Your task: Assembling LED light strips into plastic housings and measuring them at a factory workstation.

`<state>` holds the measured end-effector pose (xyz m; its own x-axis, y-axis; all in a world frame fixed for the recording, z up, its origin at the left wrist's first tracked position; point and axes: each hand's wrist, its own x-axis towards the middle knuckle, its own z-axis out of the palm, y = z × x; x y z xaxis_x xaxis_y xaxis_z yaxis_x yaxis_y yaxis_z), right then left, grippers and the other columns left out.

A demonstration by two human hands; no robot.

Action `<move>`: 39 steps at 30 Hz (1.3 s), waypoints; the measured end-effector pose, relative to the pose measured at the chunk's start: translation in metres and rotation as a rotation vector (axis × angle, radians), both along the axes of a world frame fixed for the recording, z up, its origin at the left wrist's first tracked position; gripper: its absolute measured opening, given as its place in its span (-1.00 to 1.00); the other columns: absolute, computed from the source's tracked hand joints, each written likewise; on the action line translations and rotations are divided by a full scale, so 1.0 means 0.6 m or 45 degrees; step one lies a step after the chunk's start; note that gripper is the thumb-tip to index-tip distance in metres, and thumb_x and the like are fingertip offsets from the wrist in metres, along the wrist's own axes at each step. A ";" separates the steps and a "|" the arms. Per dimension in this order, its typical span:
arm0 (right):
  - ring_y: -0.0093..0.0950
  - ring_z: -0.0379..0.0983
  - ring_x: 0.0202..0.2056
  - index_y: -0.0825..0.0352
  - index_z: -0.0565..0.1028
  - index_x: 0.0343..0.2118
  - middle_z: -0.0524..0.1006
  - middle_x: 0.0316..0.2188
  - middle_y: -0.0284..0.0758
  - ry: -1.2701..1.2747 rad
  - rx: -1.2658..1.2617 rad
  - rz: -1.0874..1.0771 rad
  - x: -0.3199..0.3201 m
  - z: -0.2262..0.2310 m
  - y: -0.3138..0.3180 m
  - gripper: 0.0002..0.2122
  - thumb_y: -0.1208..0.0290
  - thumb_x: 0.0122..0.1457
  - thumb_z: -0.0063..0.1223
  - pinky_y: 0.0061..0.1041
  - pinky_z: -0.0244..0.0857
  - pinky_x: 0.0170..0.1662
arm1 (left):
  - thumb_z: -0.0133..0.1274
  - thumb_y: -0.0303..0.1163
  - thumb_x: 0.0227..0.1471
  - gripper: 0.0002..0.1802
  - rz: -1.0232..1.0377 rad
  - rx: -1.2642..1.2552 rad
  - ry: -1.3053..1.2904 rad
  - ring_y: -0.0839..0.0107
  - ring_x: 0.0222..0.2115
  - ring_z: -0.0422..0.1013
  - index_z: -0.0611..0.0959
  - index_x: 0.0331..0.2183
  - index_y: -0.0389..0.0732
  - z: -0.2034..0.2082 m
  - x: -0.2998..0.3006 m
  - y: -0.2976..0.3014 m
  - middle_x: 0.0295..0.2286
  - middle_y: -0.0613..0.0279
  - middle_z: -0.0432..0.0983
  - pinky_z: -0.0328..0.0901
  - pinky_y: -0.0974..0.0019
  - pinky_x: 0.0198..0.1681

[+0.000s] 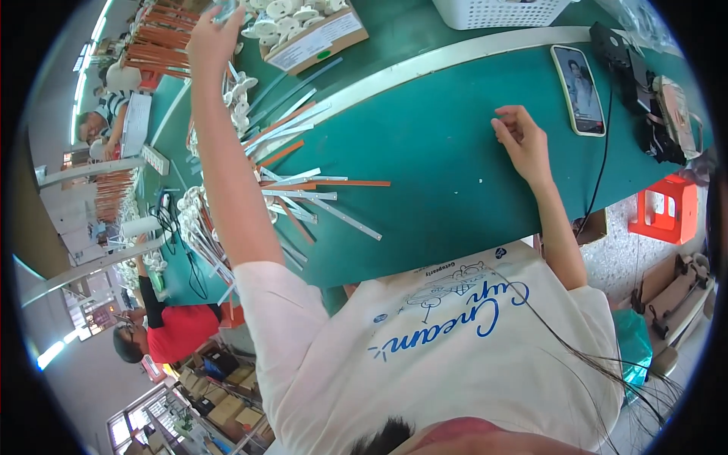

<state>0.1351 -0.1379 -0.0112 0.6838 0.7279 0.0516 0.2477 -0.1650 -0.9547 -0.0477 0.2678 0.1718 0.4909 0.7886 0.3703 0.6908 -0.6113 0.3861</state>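
My left arm stretches to the far left, where my left hand (214,39) is closed at the picture's top edge. A pale, see-through thing (225,10) shows at its fingers; its kind is not clear. Just right of that hand, white round plastic parts (282,17) fill a cardboard box (318,39). My right hand (523,144) is over the green table (425,144), fingers loosely bent and apart, with nothing seen in them. Beneath and beside my left forearm lie white and orange flat strips (326,196), fanned out, and more white round parts (237,98).
A phone (580,91) lies right of my right hand, near a black cable (607,152) and a pouch (677,117). A white basket (500,14) stands at the back. Orange strips (159,45) are stacked far left. Two people sit at the left, one in red (182,334). An orange stool (667,208) stands right.
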 end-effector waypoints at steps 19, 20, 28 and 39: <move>-0.63 0.41 -0.50 0.38 0.43 -0.27 0.48 -0.50 -0.35 -0.128 -0.007 -0.009 -0.008 0.015 -0.002 -0.85 0.52 0.09 0.06 -0.66 0.32 -0.40 | 0.18 -0.29 -0.13 -0.50 -0.762 -0.466 0.608 0.10 -0.09 0.33 0.49 -0.09 -0.16 -0.176 -0.132 -0.250 -0.12 0.03 0.39 0.23 0.21 -0.03; -0.61 0.42 -0.50 0.38 0.43 -0.28 0.49 -0.50 -0.34 -0.119 -0.006 0.010 -0.008 0.013 0.000 -0.85 0.52 0.09 0.07 -0.65 0.33 -0.39 | 0.19 -0.38 -0.16 -0.51 -0.740 -0.392 0.597 0.15 -0.09 0.34 0.49 -0.10 -0.17 -0.184 -0.148 -0.275 -0.13 0.10 0.40 0.25 0.25 -0.05; -0.58 0.44 -0.50 0.37 0.43 -0.29 0.50 -0.49 -0.33 -0.083 0.062 0.020 -0.008 0.010 -0.004 -0.87 0.51 0.09 0.06 -0.63 0.35 -0.38 | 0.12 -0.55 -0.13 -0.72 -0.670 -0.829 0.524 0.32 -0.41 0.41 0.53 -0.27 -0.27 -0.184 -0.199 -0.304 -0.36 0.17 0.39 0.36 0.36 -0.35; -0.55 0.46 -0.47 0.36 0.42 -0.28 0.50 -0.48 -0.32 -0.091 0.056 0.030 -0.004 0.012 -0.005 -0.86 0.52 0.09 0.05 -0.62 0.35 -0.37 | 0.06 -0.51 -0.06 -0.83 -0.267 -0.239 0.172 0.43 -0.30 0.42 0.59 -0.32 -0.24 -0.112 -0.215 -0.239 -0.30 0.21 0.52 0.26 0.41 -0.14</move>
<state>0.1328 -0.1410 -0.0039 0.6601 0.7396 0.1316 0.3185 -0.1168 -0.9407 -0.1769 0.1244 0.1045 0.6848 0.7135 0.1484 0.6100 -0.6726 0.4189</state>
